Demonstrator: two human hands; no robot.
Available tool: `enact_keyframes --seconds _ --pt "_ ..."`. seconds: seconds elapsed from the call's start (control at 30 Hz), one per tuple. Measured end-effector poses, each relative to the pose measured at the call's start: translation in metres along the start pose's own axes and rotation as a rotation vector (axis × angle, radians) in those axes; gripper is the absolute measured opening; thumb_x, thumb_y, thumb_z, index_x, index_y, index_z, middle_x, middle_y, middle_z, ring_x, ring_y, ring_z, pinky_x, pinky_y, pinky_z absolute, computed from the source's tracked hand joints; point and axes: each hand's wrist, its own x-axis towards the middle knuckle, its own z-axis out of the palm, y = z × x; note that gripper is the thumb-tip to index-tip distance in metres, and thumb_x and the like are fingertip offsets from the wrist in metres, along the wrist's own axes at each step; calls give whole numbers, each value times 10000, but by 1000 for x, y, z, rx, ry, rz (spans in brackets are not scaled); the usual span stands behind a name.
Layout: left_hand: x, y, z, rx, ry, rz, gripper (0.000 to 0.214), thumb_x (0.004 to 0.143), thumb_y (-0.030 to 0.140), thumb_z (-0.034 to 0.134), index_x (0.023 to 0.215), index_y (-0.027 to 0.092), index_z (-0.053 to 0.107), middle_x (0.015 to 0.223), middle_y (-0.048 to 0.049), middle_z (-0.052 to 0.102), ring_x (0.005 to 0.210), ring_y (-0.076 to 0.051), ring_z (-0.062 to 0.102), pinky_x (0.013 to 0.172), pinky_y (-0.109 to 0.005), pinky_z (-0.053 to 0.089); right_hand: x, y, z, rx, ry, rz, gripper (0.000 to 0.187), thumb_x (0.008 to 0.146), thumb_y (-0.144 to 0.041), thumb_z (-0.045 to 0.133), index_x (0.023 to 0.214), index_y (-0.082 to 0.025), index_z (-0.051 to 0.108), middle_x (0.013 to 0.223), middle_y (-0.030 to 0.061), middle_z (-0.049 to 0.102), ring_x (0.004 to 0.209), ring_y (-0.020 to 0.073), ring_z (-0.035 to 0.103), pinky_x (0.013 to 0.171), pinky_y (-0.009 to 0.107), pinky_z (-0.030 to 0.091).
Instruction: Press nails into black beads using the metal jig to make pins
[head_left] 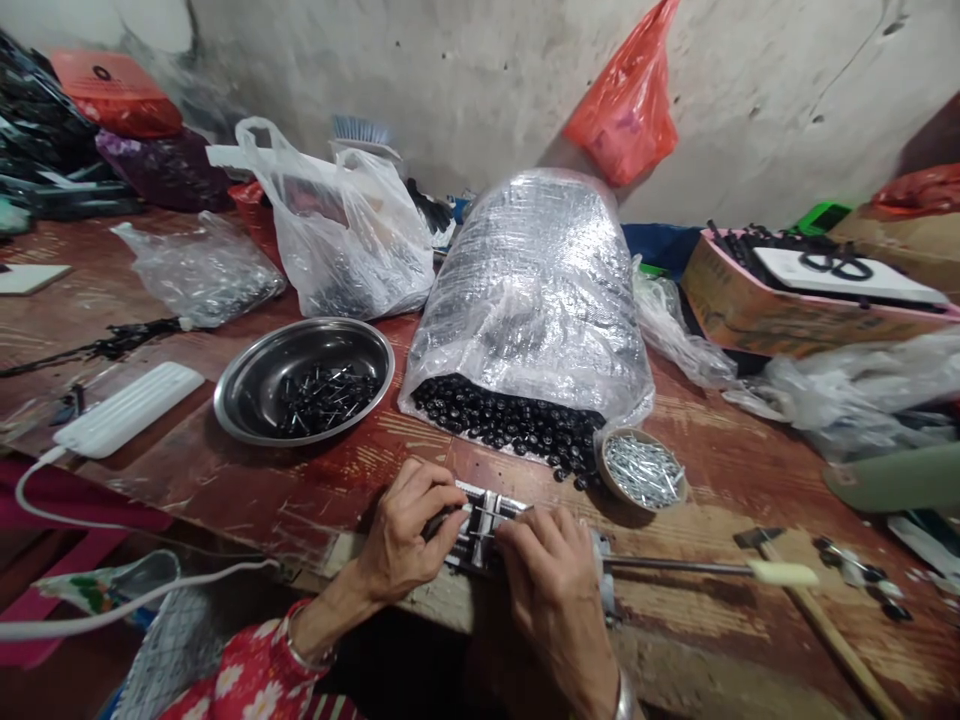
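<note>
My left hand [409, 525] and my right hand [551, 575] meet over a small metal press tool [480, 525] at the front edge of the bench. Both hands have their fingers curled and pinched on the tool's parts; a thin pin lies between the fingertips. The tool's long lever [697, 568] with a cream tip [784, 573] runs off to the right. Just behind the hands lies a big clear bag [536, 290] spilling black beads [510, 420]. A small round tub of silver pins [643, 470] stands beside them.
A steel bowl [247, 385] with black-headed pins sits left of centre. A white power strip [127, 408] lies further left. Plastic bags [345, 235] crowd the back. A hammer [817, 610] lies at the right, and a pink box [795, 300] stands behind it.
</note>
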Motion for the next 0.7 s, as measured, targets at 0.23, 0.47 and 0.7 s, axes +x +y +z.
enact_keyframes --seconds 0.23,0.47,0.7 --pt "-2 6 -4 55 -82 61 133 890 222 671 1018 224 706 1160 -97 648 1060 -263 562 913 -430 478 -1 -2 -1 -37 -20 -9 162 976 -113 555 956 -250 638 879 30 631 832 222 482 760 394 334" --pt "-2 5 -6 72 -106 64 132 895 241 668 1022 228 700 1190 -99 647 1094 -283 554 921 -445 449 -18 39 -36 -16 115 86 148 1011 -254 551 1130 -272 639 1020 67 683 940 260 562 812 414 439" --pt "1 -3 -8 96 -139 81 235 917 335 681 1128 232 672 1252 -107 641 1181 -308 532 981 -469 413 -73 114 -70 -650 207 300 384 1029 -461 385 1051 -230 691 1082 152 743 1032 369 635 966 582 409"
